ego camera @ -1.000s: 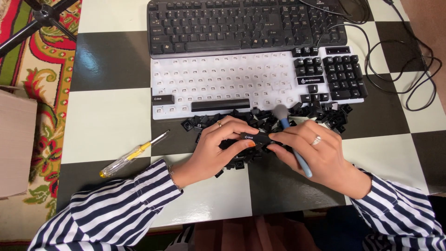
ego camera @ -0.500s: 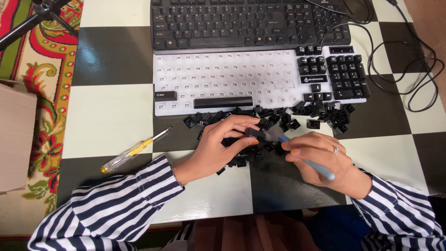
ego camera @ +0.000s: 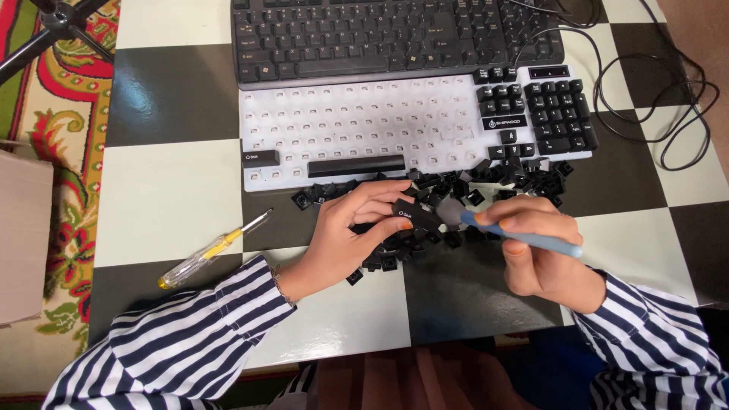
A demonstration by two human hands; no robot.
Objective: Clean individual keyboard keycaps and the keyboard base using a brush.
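From the head camera, the left hand [ego camera: 357, 235] pinches a long black key cap [ego camera: 414, 215] between thumb and fingers, tight on it. The right hand [ego camera: 543, 262] is closed around a small brush with a blue handle [ego camera: 531, 241], and the soft grey tip touches the end of the key cap.

A moment ago the brush stood up behind the hands and both hands held the cap. Now the brush lies flat and its tip is on the cap (so the brushing seems to have started, I think).

Just past the fingers sits a pile of loose black keys [ego camera: 456, 190]. Beyond that lies the white keyboard [ego camera: 364, 125] with most keys off, and a black keyboard [ego camera: 380, 38] behind it. Out past the left hand a yellow screwdriver [ego camera: 213, 250] rests on the checkered desk [ego camera: 167, 190].
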